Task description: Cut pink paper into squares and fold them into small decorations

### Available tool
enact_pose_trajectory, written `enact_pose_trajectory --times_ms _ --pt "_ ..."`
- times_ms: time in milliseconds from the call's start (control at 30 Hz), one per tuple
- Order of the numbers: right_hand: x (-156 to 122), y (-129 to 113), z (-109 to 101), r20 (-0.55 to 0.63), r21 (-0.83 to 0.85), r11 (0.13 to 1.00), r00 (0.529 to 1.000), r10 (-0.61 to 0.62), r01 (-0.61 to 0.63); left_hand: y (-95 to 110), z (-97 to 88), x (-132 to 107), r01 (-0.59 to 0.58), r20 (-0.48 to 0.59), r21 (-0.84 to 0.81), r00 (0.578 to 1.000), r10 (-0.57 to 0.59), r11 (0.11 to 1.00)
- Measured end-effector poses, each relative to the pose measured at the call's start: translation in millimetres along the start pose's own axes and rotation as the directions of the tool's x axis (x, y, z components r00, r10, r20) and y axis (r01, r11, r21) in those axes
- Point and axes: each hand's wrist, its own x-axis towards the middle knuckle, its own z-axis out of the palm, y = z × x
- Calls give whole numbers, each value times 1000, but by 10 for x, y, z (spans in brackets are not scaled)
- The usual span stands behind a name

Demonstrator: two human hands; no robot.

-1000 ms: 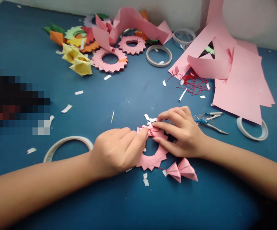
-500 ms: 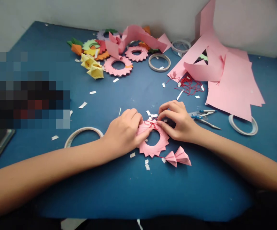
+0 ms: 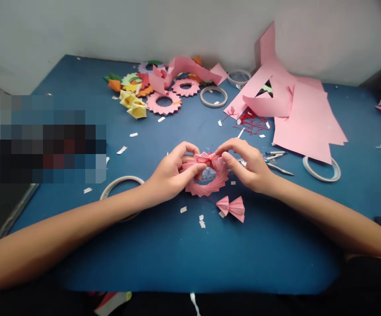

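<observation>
A pleated pink paper ring is tilted up off the table in my left hand, thumb in front and fingers behind its upper left side. Red thread is looped at the ring's top. My right hand is closed at the upper right of the ring, its thumb and forefinger pinching at the thread's end; the exact grip is partly hidden. Below the ring, two fan-folded pink paper pieces lie joined like a bow, with a thin red thread leading toward the ring.
Tape rolls lie about, one partly under my left forearm. Pink sheets, tangled red thread and a blue-handled compass are to the right. Folded paper rings and yellow pieces stand at the back. White paper scraps are scattered around.
My left hand has lifted and tilted the ring, with its fingers now behind it. My right hand stays close to the thread. The camera view has shifted, showing more wall.
</observation>
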Motion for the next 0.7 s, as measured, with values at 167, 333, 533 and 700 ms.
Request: enact_pose_trajectory --times_ms 167,333,533,700 --pt "41 -80 -16 -143 23 999 989 -34 37 58 -27 6 -83 -70 29 994 85 996" --pt "90 -156 -25 -166 -22 999 985 -43 40 81 -2 -18 -113 -100 -12 989 111 994" --pt "98 -244 -62 -198 -3 1000 980 -24 24 73 12 -30 -122 -117 -16 986 119 992" --pt "95 -284 -53 -169 30 998 984 57 -53 75 12 -29 -126 -131 -37 984 120 991"
